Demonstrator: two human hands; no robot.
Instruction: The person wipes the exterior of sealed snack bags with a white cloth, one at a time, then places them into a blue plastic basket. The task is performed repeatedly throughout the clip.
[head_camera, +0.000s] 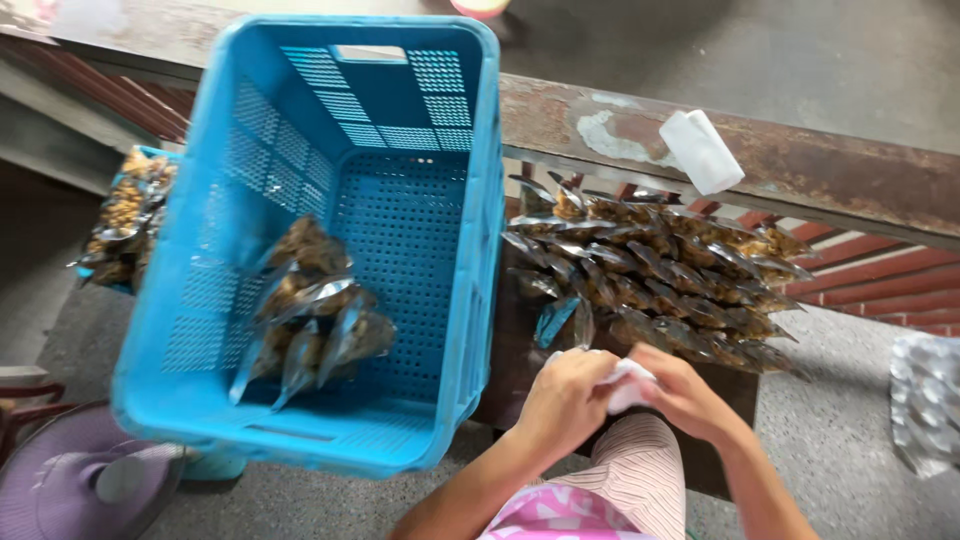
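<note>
1. The left hand (566, 393) and the right hand (684, 393) are meeting just above the person's lap, both closing their fingers on a small white wad (628, 384) that is sitting between them; whether it is cloth or paper cannot be told.
2. Just beyond the hands, a heap of small clear packets (655, 275) filled with brown snacks is lying on a dark board, the nearest packets almost touching the knuckles.
3. To the left, a blue perforated plastic crate (200, 290) is tilting toward the camera, and a bunch of the same snack packets (310, 315) is resting against its lower left wall.
4. Further left, behind the crate, another batch of packets (125, 215) is piling up in a second blue container.
5. A white folded plastic bag (702, 150) is lying on the rusty metal rail (820, 165) behind the heap.
6. A pink fan (85, 480) is showing at the lower left corner.
</note>
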